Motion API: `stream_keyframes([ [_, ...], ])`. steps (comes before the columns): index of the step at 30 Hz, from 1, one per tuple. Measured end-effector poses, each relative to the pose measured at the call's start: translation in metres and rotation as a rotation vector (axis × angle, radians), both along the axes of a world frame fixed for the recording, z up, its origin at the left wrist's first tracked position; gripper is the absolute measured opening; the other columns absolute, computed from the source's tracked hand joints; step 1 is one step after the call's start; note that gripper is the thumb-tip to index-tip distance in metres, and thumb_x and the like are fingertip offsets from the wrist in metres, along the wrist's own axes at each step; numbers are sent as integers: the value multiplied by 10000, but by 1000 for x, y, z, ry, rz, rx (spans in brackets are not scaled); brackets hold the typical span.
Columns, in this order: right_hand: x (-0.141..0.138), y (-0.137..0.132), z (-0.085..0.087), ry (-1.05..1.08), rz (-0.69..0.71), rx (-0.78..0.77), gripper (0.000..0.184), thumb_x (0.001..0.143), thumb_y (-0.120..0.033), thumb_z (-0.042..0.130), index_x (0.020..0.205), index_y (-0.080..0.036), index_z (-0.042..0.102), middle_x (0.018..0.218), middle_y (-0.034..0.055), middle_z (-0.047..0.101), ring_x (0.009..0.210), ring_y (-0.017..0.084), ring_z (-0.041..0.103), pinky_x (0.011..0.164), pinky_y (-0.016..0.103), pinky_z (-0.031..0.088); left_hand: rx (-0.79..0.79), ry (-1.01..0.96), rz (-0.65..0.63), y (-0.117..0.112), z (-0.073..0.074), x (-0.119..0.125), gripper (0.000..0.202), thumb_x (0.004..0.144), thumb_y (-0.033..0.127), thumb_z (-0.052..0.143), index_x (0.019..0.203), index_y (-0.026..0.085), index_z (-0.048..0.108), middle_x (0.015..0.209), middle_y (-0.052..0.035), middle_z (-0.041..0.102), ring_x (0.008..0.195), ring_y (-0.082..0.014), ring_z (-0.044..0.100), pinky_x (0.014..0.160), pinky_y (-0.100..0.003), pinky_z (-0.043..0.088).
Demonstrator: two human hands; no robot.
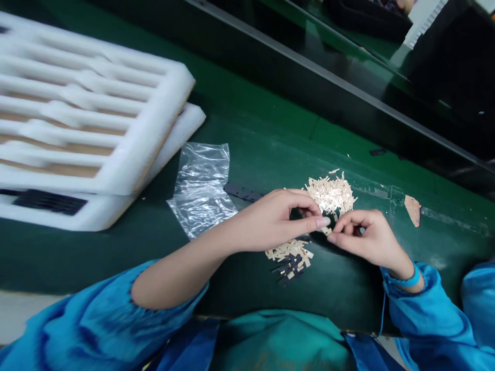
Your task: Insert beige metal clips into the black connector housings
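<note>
My left hand [286, 219] and my right hand [361, 234] meet over the green table, each pinching the same small cream-coloured flat piece [327, 231] between thumb and fingertips. Its exact kind is too small to make out. Just beyond the fingers lies a heap of small cream pieces [332, 193]. Below my left hand is a smaller pile of cream pieces [301, 251] mixed with black pieces [290, 267]. A dark flat strip [243, 191] runs partly under my left hand.
White foam trays with slots [119, 159] are stacked at the left, black parts [50, 202] in the lower one. A clear plastic bag [203, 180] lies beside them. A brown scrap [413, 210] is at the right. A dark raised ledge [332, 77] borders the green table [247, 136]. A blue sleeve [479, 304] shows far right.
</note>
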State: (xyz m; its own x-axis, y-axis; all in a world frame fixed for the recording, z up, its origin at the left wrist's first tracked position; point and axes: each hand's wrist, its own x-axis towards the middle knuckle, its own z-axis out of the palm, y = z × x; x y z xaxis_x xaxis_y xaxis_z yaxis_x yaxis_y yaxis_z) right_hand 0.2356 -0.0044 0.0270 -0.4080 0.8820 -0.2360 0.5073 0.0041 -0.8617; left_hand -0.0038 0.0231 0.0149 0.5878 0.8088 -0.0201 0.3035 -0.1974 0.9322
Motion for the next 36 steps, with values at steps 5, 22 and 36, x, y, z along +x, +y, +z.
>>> stream_keyframes([
  [5, -11, 0, 1, 152, -227, 27, 227, 795, -371, 829, 717, -182, 733, 479, -62, 502, 440, 83, 362, 423, 221, 288, -59, -213, 63, -3, 2, 7, 230, 968, 323, 607, 813, 193, 716, 814, -9, 704, 774, -168, 627, 736, -289, 485],
  [22, -10, -4, -10, 234, -170, -85, 168, 847, -341, 771, 792, -184, 794, 536, -27, 587, 459, 95, 438, 447, 226, 343, 198, -34, 221, -8, -5, 13, 165, 967, 292, 634, 836, 195, 664, 826, -4, 672, 786, -177, 633, 725, -300, 481],
  [36, -13, -8, -18, 30, -227, 349, 130, 897, -258, 698, 839, -206, 802, 667, 17, 680, 525, 130, 533, 519, 263, 456, 231, -39, 232, -22, -14, 21, 240, 1035, 235, 557, 1031, 218, 797, 1051, -22, 826, 963, -215, 755, 899, -363, 582],
])
